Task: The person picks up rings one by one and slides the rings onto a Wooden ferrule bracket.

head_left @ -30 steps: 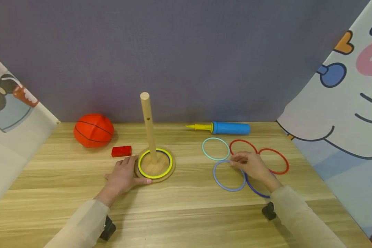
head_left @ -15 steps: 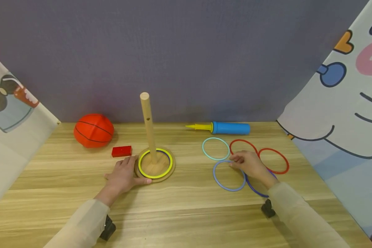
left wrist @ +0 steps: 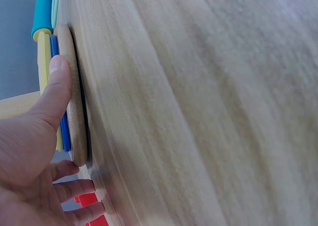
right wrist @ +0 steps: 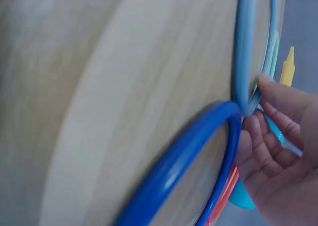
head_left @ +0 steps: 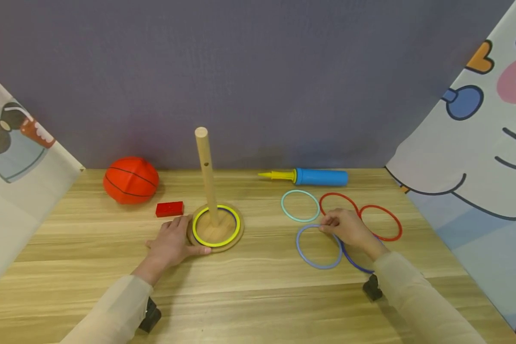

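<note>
My left hand (head_left: 169,243) holds the round wooden base (left wrist: 77,112) of a peg stand, thumb over its rim and fingers at the far-left edge. The upright peg (head_left: 208,181) rises from it. A yellow ring (head_left: 216,245) lies over a blue ring (left wrist: 64,131) around the peg's foot. At the right, my right hand (head_left: 348,227) pinches a light blue ring (head_left: 320,267) between thumb and fingers at its upper right. In the right wrist view, a dark blue ring (right wrist: 174,166) lies close beside that ring; the hand partly hides it in the head view.
A mint ring (head_left: 300,220) and two red rings (head_left: 399,224) lie around the right hand. Behind them is a blue and yellow hand pump (head_left: 322,177). An orange-red ball (head_left: 131,180) and a red block (head_left: 169,209) sit left of the stand, before a grey wall.
The light blue ring's near edge has shifted slightly toward me, with my right fingers at its far side. My left hand and the stand have stayed put.
</note>
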Demonstrator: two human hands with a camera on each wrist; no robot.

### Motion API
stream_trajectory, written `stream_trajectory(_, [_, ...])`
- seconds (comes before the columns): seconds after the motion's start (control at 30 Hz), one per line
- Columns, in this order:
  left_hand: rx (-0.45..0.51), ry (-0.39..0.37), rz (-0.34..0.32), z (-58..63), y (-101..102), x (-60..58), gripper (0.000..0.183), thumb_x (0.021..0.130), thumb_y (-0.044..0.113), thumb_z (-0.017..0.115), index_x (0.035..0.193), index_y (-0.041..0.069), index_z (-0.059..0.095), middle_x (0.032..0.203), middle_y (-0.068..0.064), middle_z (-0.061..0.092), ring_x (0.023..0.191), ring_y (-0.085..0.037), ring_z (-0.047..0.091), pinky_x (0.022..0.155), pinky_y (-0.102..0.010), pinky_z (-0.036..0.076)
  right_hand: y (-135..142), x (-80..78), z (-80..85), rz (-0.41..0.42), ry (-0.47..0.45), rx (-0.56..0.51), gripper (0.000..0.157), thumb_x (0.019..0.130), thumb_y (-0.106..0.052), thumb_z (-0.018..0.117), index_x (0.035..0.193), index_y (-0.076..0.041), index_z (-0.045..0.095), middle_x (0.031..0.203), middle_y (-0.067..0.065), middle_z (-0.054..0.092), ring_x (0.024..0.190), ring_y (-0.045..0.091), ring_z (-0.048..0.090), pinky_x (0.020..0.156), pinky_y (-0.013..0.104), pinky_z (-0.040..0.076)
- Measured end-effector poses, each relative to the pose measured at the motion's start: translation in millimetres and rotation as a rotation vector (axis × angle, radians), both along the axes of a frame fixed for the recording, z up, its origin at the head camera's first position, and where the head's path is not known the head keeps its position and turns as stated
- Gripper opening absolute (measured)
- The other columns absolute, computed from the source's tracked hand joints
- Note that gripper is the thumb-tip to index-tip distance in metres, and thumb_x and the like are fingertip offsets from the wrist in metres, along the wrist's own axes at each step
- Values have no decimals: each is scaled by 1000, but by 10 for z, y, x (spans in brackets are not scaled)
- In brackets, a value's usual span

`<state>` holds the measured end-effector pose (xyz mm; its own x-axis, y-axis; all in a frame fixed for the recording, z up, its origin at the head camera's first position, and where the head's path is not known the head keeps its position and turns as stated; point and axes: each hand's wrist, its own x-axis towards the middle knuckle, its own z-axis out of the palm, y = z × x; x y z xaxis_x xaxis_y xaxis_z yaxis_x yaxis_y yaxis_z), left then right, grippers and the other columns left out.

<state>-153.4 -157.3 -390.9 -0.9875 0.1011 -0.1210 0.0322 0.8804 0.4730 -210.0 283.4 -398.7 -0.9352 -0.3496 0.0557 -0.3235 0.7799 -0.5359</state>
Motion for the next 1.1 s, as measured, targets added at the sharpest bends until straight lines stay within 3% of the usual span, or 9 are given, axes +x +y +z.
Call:
stream_trajectory(0.27, [-6,-1,2,3,-4,-2,112,70,57,88,150,-1,37,153,-30,37,134,-55,34,82,-95,18,34,18,28,65,-32,-37,5,95,-10,72,94,-7,69,81,-2,68,73,13,63,65,27,51])
stream_trajectory(0.53, [-7,13,-8,4,-4,-6,111,70,56,89,149,-2,38,151,-31,39,132,-55,36,80,-95,18,41,28,50,96,-53,-33,10,98,-9,68,98,-3,76,79,-3,71,69,10,62,62,25,51])
stream_trajectory(1.1, [-17,3,-11,-11,-7,-10,112,70,58,87,150,-3,37,151,-31,39,133,-55,35,81,-95,20,-4,84,211,102,-44,-74,13,97,-7,68,105,0,76,79,0,72,72,16,66,67,27,54])
